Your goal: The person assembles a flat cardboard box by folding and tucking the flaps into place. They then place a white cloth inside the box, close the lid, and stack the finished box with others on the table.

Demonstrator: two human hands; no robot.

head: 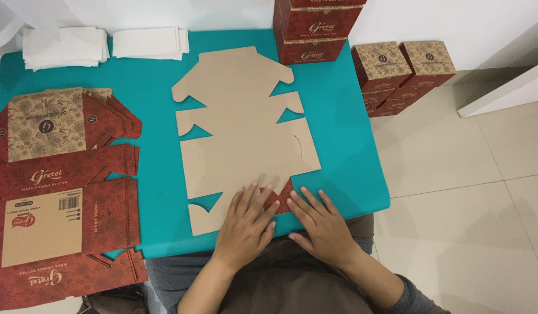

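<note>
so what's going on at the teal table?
A person has both hands on a flat, unfolded box blank lying plain side up on the teal table. The left hand and right hand press down a red printed flap at its near edge. A stack of flat printed blanks lies to the left, white paper stacks at the far edge, and assembled red boxes at the far right.
</note>
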